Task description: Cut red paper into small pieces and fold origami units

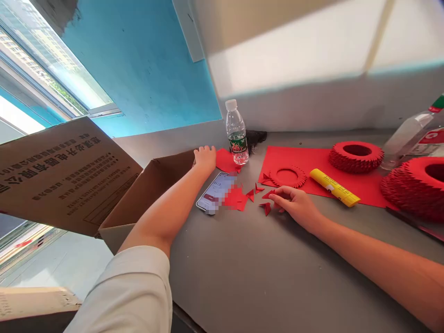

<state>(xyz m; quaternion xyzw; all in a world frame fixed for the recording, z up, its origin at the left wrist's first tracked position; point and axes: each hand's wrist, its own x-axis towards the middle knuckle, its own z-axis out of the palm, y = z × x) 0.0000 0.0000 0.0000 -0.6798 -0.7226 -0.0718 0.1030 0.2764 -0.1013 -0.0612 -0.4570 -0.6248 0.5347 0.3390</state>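
My right hand (pixel 294 203) is closed in a pinch on a small folded red paper piece (pixel 268 194), just above the grey table. Several more folded paper pieces lie close by, one of them a folded triangle (pixel 265 209) just below the pinched piece. My left hand (pixel 205 158) reaches to the far corner of an open cardboard box (pixel 156 185). Its fingers point away from me, slightly apart, beside a red paper sheet (pixel 225 159); whether they touch the box rim is unclear. Between my hands lie a phone (pixel 213 192) and red paper squares (pixel 239 206), partly blurred out.
A water bottle (pixel 237 134) stands near the wall. On a large red sheet (pixel 317 159) rest a flat toothed ring (pixel 300 178), a thick red ring (pixel 356 159) and a yellow glue stick (pixel 335 187). Farther right are a bigger red ring (pixel 412 189) and a large clear bottle (pixel 412 134).
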